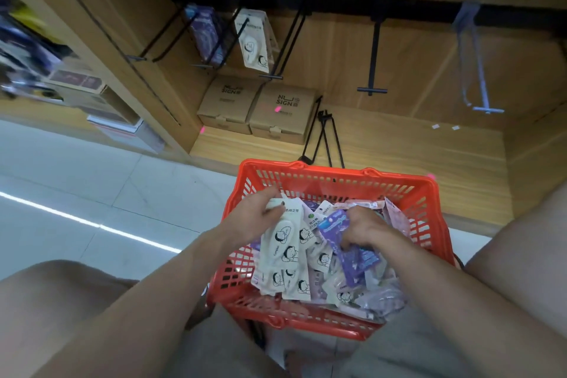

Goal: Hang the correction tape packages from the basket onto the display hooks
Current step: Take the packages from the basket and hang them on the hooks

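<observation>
Presently, item: my left hand (260, 218) pinched a white package (283, 242), right hand (366, 228) gripped a purple package (357, 258), both over the basket (306, 170); risk: neighbours snagging, spilling.

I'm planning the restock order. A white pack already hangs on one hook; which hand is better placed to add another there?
Left, probably. The left hand grips a white pack and is on the same side as the white hook; the right hand holds a purple pack.
</observation>
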A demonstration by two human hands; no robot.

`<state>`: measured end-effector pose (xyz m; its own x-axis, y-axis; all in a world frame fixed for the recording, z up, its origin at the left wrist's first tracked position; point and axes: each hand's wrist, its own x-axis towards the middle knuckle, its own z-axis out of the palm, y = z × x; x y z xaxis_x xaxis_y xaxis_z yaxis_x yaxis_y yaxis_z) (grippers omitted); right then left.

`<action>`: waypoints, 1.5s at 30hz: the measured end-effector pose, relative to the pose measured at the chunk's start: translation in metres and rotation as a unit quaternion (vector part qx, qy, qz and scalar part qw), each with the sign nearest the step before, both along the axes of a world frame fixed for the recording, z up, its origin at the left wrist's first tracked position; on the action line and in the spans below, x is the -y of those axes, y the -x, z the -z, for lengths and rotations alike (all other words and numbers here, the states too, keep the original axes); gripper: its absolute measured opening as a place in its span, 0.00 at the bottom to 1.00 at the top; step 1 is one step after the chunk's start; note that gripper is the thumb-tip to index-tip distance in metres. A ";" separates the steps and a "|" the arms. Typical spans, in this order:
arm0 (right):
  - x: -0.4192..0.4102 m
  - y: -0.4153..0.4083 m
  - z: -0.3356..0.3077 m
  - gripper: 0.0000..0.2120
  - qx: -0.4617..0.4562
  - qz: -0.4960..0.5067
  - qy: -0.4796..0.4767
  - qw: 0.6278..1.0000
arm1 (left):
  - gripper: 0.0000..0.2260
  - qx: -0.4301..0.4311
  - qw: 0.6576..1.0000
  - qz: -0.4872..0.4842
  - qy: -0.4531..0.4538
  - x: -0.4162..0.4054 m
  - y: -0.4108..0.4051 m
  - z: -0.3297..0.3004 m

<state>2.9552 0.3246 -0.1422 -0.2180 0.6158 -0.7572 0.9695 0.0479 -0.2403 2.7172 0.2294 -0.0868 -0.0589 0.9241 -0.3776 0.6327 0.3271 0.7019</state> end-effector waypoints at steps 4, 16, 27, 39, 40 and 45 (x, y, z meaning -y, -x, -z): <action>0.001 -0.002 -0.014 0.24 0.039 -0.089 -0.021 0.995 | 0.08 -0.016 0.999 0.012 -0.032 -0.006 0.007 -0.022; -0.004 0.005 -0.062 0.20 -0.320 0.079 0.039 0.944 | 0.05 -0.060 0.994 0.077 -0.049 -0.025 0.039 -0.071; -0.021 0.018 -0.134 0.23 -0.609 0.301 0.139 0.720 | 0.05 0.110 0.983 -0.094 -0.117 -0.036 0.062 -0.110; -0.030 0.044 -0.183 0.20 -0.637 0.242 0.151 0.717 | 0.02 0.071 0.981 -0.112 -0.145 -0.046 0.082 -0.122; -0.028 0.054 -0.185 0.19 -0.630 0.235 0.152 0.724 | 0.02 0.090 0.980 -0.104 -0.143 -0.048 0.077 -0.123; -0.026 0.093 -0.190 0.15 -0.595 0.262 0.088 0.755 | 0.05 0.202 0.961 -0.124 -0.139 -0.050 0.065 -0.132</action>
<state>2.8619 0.3502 0.0483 -0.5703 0.7656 -0.2975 -0.0623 -0.4015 -0.9137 2.6520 0.2795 0.0456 -0.1905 0.9690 -0.1573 0.2160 0.1977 0.9562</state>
